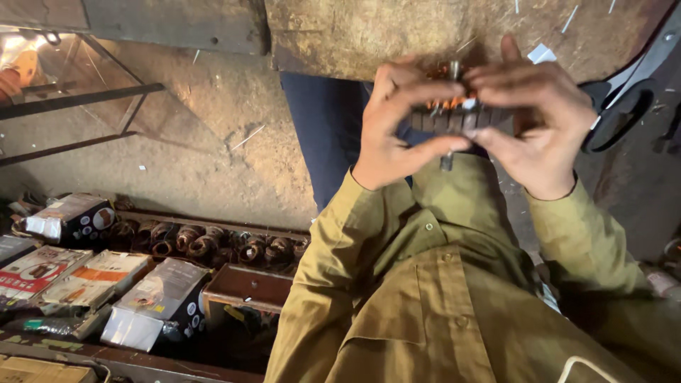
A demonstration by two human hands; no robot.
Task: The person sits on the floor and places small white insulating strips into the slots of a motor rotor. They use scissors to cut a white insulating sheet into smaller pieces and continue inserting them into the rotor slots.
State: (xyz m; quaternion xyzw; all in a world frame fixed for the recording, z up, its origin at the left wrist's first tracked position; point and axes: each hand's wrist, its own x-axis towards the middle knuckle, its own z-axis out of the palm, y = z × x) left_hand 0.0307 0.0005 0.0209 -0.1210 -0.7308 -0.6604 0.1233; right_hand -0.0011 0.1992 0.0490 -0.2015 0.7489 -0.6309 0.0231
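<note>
My fingers cover most of the motor core, blurring its windings. Scissors right of them run off the edge.

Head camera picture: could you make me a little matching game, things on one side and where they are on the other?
Things:
1. slotted metal core
2. black-handled scissors
3. cardboard boxes
4. metal frame

Places:
A. upper left
B. between left hand and right hand
C. lower left
D. right edge of the bench

Pairs: 1-B, 2-D, 3-C, 4-A
</note>
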